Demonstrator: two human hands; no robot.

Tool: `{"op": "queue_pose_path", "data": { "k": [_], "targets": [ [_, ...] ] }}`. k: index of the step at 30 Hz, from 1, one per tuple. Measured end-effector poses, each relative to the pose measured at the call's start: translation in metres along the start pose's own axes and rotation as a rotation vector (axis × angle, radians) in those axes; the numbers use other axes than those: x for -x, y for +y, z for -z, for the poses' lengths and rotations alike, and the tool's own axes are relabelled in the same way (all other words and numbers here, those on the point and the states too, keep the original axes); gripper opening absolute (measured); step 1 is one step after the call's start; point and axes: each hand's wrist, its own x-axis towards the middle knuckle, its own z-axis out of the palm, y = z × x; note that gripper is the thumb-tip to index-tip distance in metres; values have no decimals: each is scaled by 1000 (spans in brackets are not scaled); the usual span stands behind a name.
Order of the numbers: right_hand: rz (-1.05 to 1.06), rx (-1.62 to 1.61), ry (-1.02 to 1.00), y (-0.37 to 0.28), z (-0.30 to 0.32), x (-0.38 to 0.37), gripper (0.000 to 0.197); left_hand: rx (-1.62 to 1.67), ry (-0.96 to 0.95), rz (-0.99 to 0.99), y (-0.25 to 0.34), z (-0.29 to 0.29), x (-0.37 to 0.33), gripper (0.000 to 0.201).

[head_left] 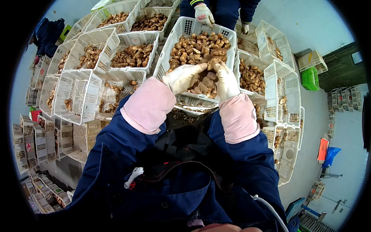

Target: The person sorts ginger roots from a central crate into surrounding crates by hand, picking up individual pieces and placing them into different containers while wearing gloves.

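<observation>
Both my hands wear white gloves, with pink cuffs over dark blue sleeves, and are over a white plastic crate (164, 58) heaped with brown mushrooms (193, 48). My right hand (227, 82) pinches a mushroom (211, 64) between its fingers, above the heap. From the left, my left hand (184, 78) reaches across the crate. Its fingers are closed and their tips come close to that same mushroom; what they hold, if anything, is hidden. Below the hands, paler mushrooms (206, 83) with cut-looking faces lie in the near part of the crate.
Across the crate a co-worker's gloved hand (204, 14) rests by the far rim. White crates of mushrooms (133, 56) stand at the left, more crates (251, 77) at the right. A nearly bare crate (79, 91) sits left of my arm. Green crates (310, 78) stand by the right wall.
</observation>
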Motion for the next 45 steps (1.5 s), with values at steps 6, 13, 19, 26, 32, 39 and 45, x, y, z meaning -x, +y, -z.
{"op": "queue_pose_path", "data": {
  "k": [6,13,19,26,32,39,45],
  "targets": [
    [292,460,47,4,4,-5,30,-538,333,-74,2,7,-4,54],
    [201,1215,119,-6,-24,8,52,-615,333,-509,1,22,-13,46],
    [328,1291,162,6,-23,10,49,-292,302,-384,1,27,-9,41],
    [297,1423,132,-12,-38,21,37,-174,260,-446,-5,36,-12,37],
    [335,1248,260,-33,-20,34,39,-69,159,-405,5,21,-7,47],
    [119,706,757,-34,142,148,26,-202,168,-417,-4,33,-24,42],
    [-759,1383,811,154,295,291,70,-207,230,-389,-12,46,-8,43]
  ]
}}
